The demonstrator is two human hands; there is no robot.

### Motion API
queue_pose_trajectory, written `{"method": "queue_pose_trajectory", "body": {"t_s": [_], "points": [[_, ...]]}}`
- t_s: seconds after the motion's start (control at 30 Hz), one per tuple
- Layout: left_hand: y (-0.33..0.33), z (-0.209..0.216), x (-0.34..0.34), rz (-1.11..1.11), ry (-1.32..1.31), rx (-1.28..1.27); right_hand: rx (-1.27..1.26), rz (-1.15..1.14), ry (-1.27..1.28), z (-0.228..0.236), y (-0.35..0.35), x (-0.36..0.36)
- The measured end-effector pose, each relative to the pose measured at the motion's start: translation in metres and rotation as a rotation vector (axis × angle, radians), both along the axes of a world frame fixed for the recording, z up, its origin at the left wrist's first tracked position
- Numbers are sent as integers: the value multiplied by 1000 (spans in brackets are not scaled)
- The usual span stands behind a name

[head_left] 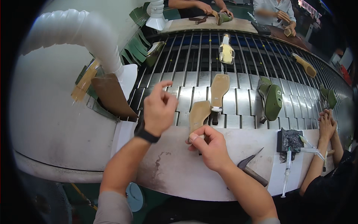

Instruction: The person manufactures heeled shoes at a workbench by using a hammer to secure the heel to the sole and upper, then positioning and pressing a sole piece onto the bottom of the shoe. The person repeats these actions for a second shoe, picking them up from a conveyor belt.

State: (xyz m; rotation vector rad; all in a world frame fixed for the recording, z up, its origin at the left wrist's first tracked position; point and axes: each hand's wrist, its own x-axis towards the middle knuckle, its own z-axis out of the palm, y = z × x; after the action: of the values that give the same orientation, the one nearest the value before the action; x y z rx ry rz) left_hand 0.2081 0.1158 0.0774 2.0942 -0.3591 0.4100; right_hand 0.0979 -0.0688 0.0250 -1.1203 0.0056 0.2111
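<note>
My right hand [212,147] pinches the narrow end of a tan shoe sole [200,111] between thumb and fingers, over the far edge of the bench. The sole's wide end reaches out over the metal conveyor; the narrow end is partly covered by my fingers. My left hand [160,108] is raised to the left of that sole, index finger stretched and the others bent, with nothing seen in it. Another tan-soled shoe [220,87] lies sole up on the conveyor, just beyond the held one. Part of a dark heel shows at its near end.
Green shoe lasts [274,102] sit on the conveyor [238,121] to the right. A dark-headed hand tool [255,175], a black block [285,140] and syringes [287,171] lie on the bench. A white duct [102,41] hangs left. Co-workers' hands [326,125] are at right and across.
</note>
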Motion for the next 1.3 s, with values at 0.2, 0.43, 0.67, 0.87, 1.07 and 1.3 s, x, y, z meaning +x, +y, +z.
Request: {"method": "queue_pose_trajectory", "body": {"t_s": [0.2, 0.43, 0.67, 0.87, 1.07, 1.3], "points": [[44, -78, 245, 578, 211, 362, -374, 126, 12, 4, 2, -7], [124, -94, 391, 882, 211, 260, -411, 193, -118, 16, 0, 1], [123, -98, 402, 828, 165, 613, -498, 209, -294, 22, 2, 0], [76, -52, 339, 815, 54, 775, -485, 228, -362, 4, 5, -1], [48, -22, 213, 518, -218, 494, -564, 23, -439, 2, -2, -4], [73, -2, -63, 180, -335, 323, -351, -136, -145, 9, 8, -113]]}}
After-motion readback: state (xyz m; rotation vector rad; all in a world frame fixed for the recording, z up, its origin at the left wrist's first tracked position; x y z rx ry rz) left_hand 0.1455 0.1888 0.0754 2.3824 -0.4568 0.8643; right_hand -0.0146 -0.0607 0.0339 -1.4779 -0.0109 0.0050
